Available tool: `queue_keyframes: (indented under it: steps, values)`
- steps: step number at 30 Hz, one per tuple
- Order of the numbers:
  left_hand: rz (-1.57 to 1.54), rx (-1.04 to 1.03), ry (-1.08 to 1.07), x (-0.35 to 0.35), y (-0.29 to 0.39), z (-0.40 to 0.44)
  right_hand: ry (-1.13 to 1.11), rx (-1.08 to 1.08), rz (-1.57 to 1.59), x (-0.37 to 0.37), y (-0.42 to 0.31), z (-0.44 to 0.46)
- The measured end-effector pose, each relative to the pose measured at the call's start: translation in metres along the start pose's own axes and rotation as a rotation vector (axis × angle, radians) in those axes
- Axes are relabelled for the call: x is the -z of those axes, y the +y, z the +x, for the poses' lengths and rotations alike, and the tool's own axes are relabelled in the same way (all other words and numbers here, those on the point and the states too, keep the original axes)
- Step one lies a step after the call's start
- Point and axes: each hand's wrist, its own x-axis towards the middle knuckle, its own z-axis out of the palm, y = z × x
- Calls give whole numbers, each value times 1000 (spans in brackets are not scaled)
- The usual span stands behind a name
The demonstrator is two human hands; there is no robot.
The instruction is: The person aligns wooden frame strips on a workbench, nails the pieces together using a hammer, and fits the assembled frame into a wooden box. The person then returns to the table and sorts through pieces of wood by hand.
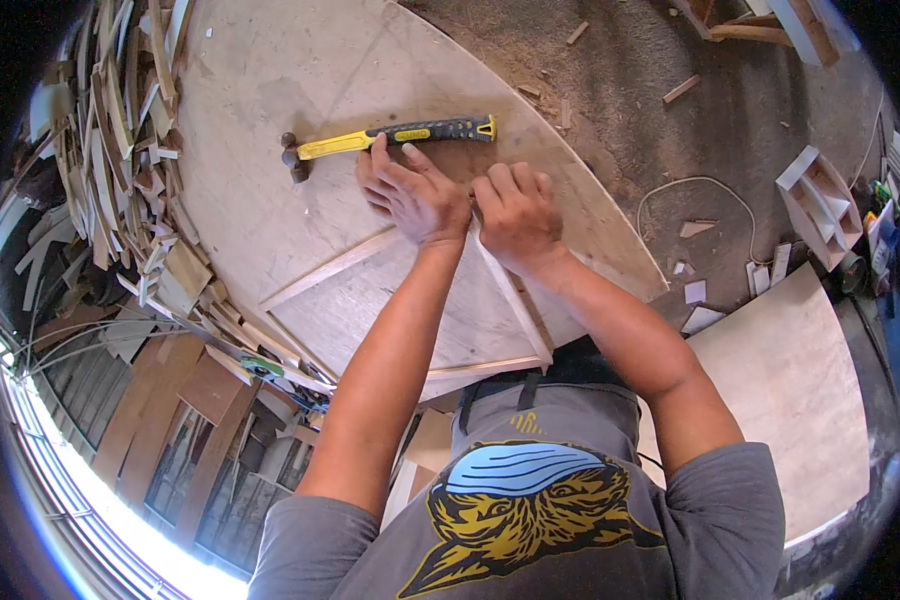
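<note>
A frame of thin wooden strips [328, 269] lies on a large plywood sheet [260, 80], its far corner under my hands. My left hand [415, 200] rests at that corner with its fingers apart, the tips close to the hammer's handle. My right hand [518, 215] is beside it, fingers curled and closed at the top of the right-hand strip [510, 290]; whatever is between them is hidden. Just beyond my hands lies a hammer [400, 134] with a yellow and black handle, its metal head to the left.
Wood offcuts [120, 130] are piled along the left side. A pale cable [705, 180] and scraps lie on the dusty floor at right. A small wooden box with compartments [820, 207] stands farther right, near another curved board [780, 390].
</note>
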Motion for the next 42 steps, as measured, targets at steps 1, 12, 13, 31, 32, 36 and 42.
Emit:
queue_keyframes:
  steps: [1,12,13,31,32,36,42]
  values:
    - [1,5,-2,-1,0,0,-1,0,0,-1,0,-1]
    - [9,17,-5,2,1,1,2,25,89,2,5,-5]
    - [6,26,-9,3,2,1,-7,30,109,2,7,-7]
    - [19,17,129,1,4,0,-216,407,-111,5,17,112]
    - [15,18,133,1,4,0,-259,446,-136,1,16,118]
    - [-4,76,31,6,6,-3,-219,437,-142,9,21,133]
    - [37,21,66,-1,4,-1,-433,-150,25,74,34,91]
